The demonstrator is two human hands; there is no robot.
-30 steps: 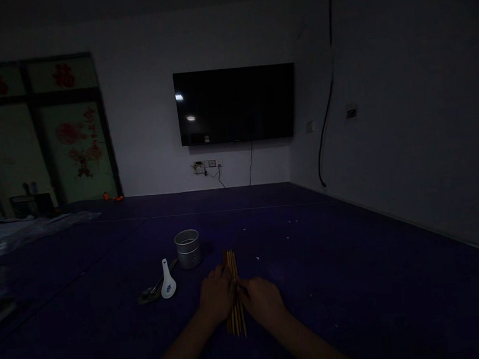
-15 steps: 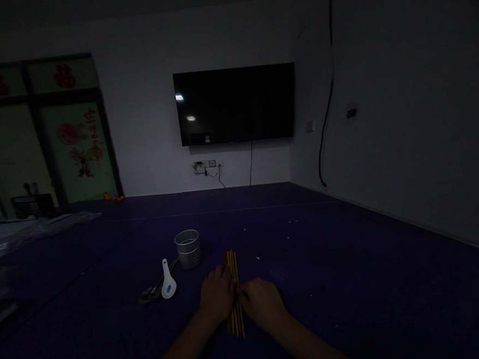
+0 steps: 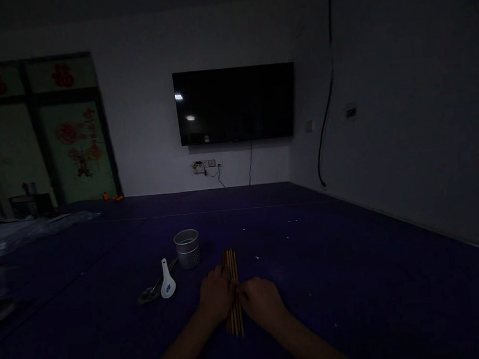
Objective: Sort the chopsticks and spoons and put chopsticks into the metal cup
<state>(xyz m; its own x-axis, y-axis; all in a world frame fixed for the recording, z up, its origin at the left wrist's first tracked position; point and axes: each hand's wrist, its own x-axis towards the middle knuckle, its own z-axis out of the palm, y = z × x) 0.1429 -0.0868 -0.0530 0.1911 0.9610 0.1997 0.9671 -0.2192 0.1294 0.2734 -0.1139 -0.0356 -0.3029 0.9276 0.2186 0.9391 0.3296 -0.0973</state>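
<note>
Several wooden chopsticks [image 3: 235,324] lie side by side on the dark blue surface, pointing away from me. My left hand [image 3: 217,295] lies over them from the left, its fingers curled on the darker ones. From the right, my right hand [image 3: 262,301] presses its bent fingers against the lighter chopsticks; the fingertips of both hands meet at the middle of the row. A metal cup [image 3: 187,250] with small holes stands upright beyond my left hand. Left of it lie a white ceramic spoon [image 3: 167,283] and a metal spoon [image 3: 148,295], partly behind it.
Small white scraps [image 3: 257,257] are scattered on the surface to the right. Clear plastic sheeting [image 3: 38,229] lies at the far left. A television [image 3: 236,104] hangs on the back wall above sockets and cables. The room is dim.
Hardly anything differs. Both hands keep their places on the chopsticks, and the view has shifted very slightly.
</note>
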